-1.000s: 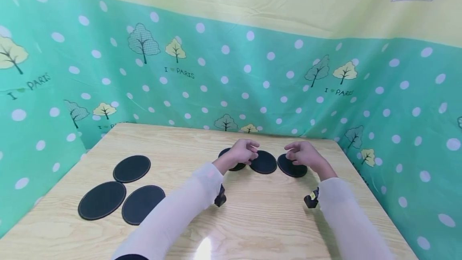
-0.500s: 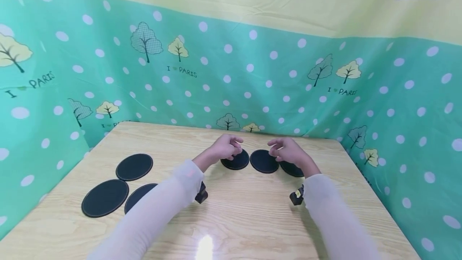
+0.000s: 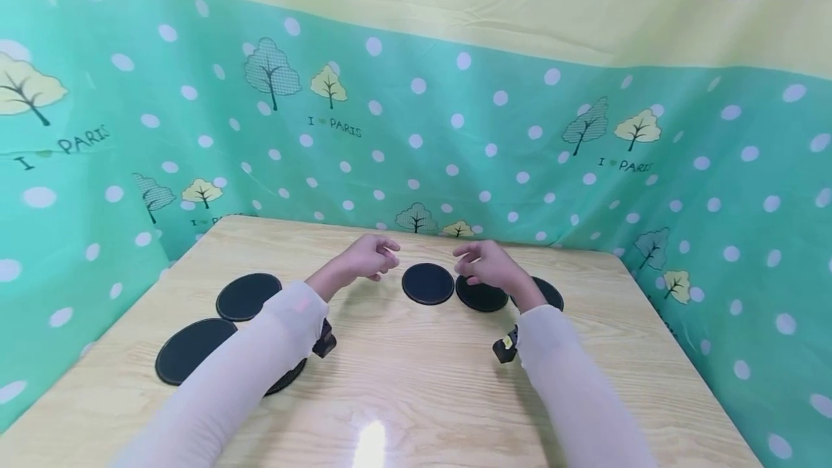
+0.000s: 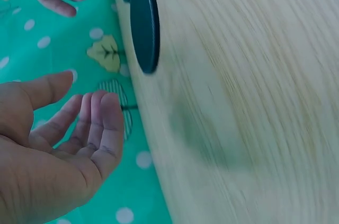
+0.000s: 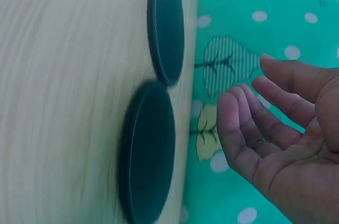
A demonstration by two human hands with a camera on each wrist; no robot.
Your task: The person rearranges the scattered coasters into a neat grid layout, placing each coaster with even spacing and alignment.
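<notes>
My left hand (image 3: 365,257) hovers over the far part of the table, to the left of a round black coaster (image 3: 427,283) with a stitched edge. Nothing is in its loosely bent fingers, as the left wrist view of the hand (image 4: 74,150) confirms. Above a second black coaster (image 3: 481,296) is my right hand (image 3: 489,264), also holding nothing. Its thumb stands apart from the bent fingers (image 5: 229,113) in the right wrist view. A third coaster (image 3: 549,293) lies further right, partly behind the right wrist. The three far coasters form a row.
On the left of the wooden table (image 3: 403,381) lies another group: a coaster (image 3: 245,296), one nearer the edge (image 3: 191,349), and one mostly under the left sleeve (image 3: 286,380). A green dotted curtain (image 3: 416,114) hangs behind and beside the table.
Both hands have moved left above the row. The left hand has left the row's leftmost coaster uncovered; the right hand has passed from the rightmost coaster to the middle one. The coasters stay put.
</notes>
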